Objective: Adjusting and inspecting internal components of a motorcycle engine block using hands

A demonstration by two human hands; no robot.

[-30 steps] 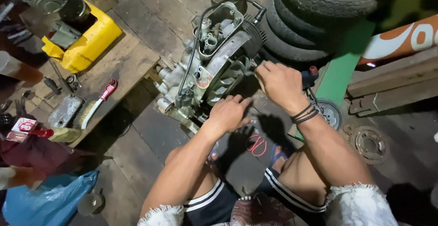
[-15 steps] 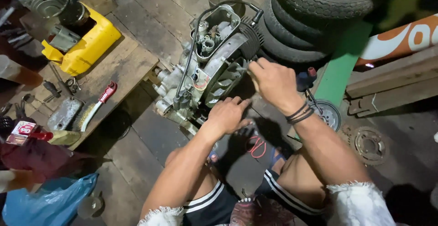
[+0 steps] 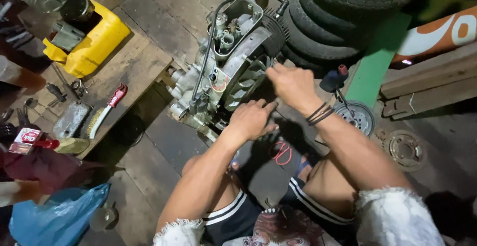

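A grey motorcycle engine (image 3: 226,67) lies on the wooden floor in front of me, with a black cable looped over its top. My left hand (image 3: 251,119) rests against the engine's near lower side, fingers curled on the casing. Reaching in from the right, my right hand (image 3: 290,84) has its fingertips on the engine's finned side cover. Neither hand holds a tool that I can see. Black bands circle my right wrist.
Stacked tyres (image 3: 343,17) stand behind the engine. A low wooden platform at left carries a yellow container (image 3: 92,44), a wire brush with a red handle (image 3: 104,112) and small tools. A blue plastic bag (image 3: 54,218) lies lower left. Metal discs (image 3: 405,149) lie at right.
Both hands have shifted slightly along the engine's near side; the right hand moved a little up and left onto the side cover. The engine has stayed put.
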